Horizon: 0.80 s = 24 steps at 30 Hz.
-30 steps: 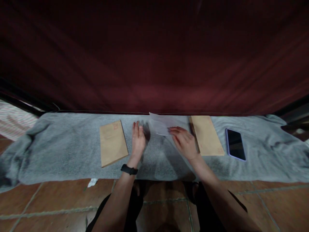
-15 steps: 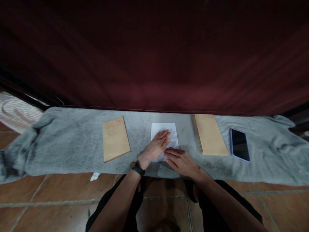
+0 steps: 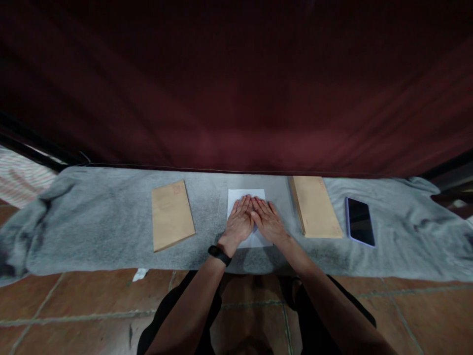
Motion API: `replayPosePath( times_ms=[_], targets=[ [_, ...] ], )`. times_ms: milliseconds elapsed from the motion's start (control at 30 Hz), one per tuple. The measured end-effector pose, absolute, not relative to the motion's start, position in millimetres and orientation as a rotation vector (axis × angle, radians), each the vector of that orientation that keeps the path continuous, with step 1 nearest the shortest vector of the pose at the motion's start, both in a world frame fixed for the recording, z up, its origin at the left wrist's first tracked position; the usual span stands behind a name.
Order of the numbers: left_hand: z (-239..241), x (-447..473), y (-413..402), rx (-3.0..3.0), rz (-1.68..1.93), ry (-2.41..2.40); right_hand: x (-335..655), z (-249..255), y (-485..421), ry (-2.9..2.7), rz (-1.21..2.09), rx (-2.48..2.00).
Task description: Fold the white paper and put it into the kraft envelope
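A white sheet of paper (image 3: 254, 241) lies on the grey cloth, largely covered by my hands. My left hand (image 3: 240, 220), with a dark band on its wrist, rests flat on it with fingers stretched toward the far edge. Beside it my right hand (image 3: 269, 220) also presses flat on the paper, fingers extended. The two hands touch or nearly touch at the middle. To the left is a brown envelope (image 3: 172, 215), set at a slight angle. A stack of brown envelopes (image 3: 318, 207) lies to the right.
A phone with a purple edge (image 3: 360, 222) lies right of the stack. The grey cloth (image 3: 99, 222) covers a long narrow surface. Behind it hangs a dark red curtain (image 3: 236, 98). A white scrap (image 3: 140, 274) is on the tiled floor (image 3: 92, 296).
My right hand has slid forward on the paper and now lies level with my left, fingers pointing away. The left hand has turned to point straighter ahead. The view has shifted slightly.
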State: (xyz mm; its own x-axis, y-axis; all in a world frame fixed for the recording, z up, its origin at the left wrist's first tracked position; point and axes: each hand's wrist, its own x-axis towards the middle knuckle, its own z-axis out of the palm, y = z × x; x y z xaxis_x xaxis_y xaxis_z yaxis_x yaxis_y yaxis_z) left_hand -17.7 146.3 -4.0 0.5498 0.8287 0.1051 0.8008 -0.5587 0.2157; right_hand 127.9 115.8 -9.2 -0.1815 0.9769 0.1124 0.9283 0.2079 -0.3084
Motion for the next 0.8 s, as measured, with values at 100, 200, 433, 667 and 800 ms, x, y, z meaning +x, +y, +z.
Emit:
replayPosePath(
  times_ms=[100,200,433,667,800],
  targets=[
    [-3.5,-20.9,151.7,2.618,0.277,1.462,126.5,-13.5,122.3,-2.207,0.216,-1.859],
    [-4.2,-25.6,157.8,2.592,0.256,1.543,127.4,-18.1,127.6,-2.203,0.161,-1.865],
    [-9.5,-36.1,166.2,2.509,0.225,1.759,131.4,-25.3,133.1,-2.12,0.05,-1.925],
    [-11.8,-44.7,168.7,2.459,0.209,1.857,141.5,-23.6,135.1,-2.111,0.052,-1.99],
    [-11.4,-45.4,168.5,2.42,0.256,1.929,144.8,-20.9,135.8,-2.085,0.076,-2.012]
  ],
)
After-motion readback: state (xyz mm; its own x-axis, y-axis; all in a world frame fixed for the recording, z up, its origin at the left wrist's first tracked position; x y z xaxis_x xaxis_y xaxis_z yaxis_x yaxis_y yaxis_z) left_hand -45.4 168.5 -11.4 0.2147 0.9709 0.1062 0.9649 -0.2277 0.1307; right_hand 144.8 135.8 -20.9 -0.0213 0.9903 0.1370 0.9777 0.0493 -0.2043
